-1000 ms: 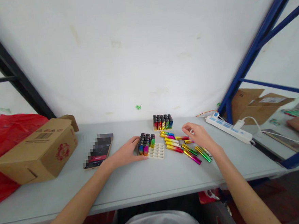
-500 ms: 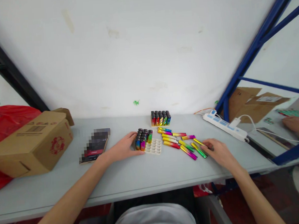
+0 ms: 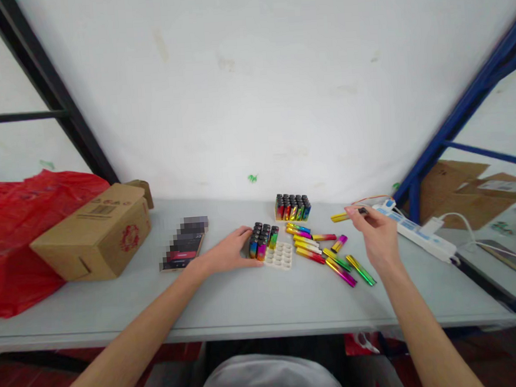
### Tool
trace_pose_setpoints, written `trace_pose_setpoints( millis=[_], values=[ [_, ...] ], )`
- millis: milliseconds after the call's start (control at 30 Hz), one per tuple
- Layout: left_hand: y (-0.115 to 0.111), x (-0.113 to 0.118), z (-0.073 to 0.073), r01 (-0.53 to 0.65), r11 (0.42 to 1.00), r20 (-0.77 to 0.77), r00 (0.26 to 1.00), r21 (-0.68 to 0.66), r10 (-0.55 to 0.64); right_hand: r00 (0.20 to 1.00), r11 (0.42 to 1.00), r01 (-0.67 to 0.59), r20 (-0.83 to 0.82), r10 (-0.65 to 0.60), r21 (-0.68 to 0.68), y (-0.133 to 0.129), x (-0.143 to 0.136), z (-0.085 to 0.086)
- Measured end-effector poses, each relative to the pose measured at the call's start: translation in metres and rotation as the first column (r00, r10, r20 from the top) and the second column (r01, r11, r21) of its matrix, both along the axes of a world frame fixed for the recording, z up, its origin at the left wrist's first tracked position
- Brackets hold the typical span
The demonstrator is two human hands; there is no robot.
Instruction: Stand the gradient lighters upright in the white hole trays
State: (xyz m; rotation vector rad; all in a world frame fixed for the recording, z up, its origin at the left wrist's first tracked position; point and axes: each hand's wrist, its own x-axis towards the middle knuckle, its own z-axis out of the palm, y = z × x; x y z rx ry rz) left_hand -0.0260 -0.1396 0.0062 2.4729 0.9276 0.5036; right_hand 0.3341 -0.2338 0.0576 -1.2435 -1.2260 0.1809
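Observation:
My left hand [image 3: 232,253] curves round the left side of a white holed tray [image 3: 284,256], thumb in front and fingers behind. Upright black-topped lighters [image 3: 261,243] fill the tray's left part against that hand; bare round holes show at its right. My right hand [image 3: 378,235] is raised above the table, pinching a gold lighter [image 3: 340,217] that points left, its black end by the fingers. Below it, loose shiny lighters [image 3: 318,249] lie scattered, among them a green one [image 3: 360,270] and a gold-and-purple one [image 3: 340,272].
A full block of upright lighters [image 3: 293,207] stands near the wall. At right lies a white power strip [image 3: 420,235] with cables. To the left are a partly pixelated dark flat object [image 3: 182,246], a cardboard box [image 3: 97,234] and a red plastic bag [image 3: 18,245].
My right hand has lifted a gold lighter off the table, raising it up and away from the pile. My left hand stays at the tray. The camera view has turned slightly left.

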Motion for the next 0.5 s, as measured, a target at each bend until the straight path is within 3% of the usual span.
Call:
trace_pose_setpoints(
  millis=[100,200,267,333,367,500],
  values=[
    [0.001,-0.001,-0.002,0.009,1.000,0.013,1.000,0.016,-0.009,0.955,0.970,-0.242,-0.186,0.233,-0.029,0.033,-0.035,0.008],
    [0.000,-0.001,-0.002,0.008,1.000,-0.004,1.000,0.011,-0.007,0.798,0.835,-0.545,-0.352,0.489,-0.073,0.055,-0.067,0.006],
    [0.000,-0.002,-0.001,0.010,1.000,-0.018,1.000,0.000,-0.010,0.727,0.754,-0.645,-0.404,0.556,-0.124,0.062,-0.083,-0.003],
    [-0.001,-0.002,0.000,0.015,1.000,-0.012,1.000,0.005,-0.015,0.736,0.732,-0.647,-0.423,0.528,-0.213,0.065,-0.093,-0.016],
    [-0.001,-0.001,0.000,0.019,1.000,-0.005,1.000,0.012,-0.019,0.772,0.749,-0.612,-0.399,0.495,-0.255,0.065,-0.096,-0.024],
    [-0.001,0.000,0.001,0.032,0.999,0.015,0.999,0.026,-0.033,0.936,0.878,-0.348,-0.069,0.345,-0.327,0.060,-0.102,-0.045]
  ],
)
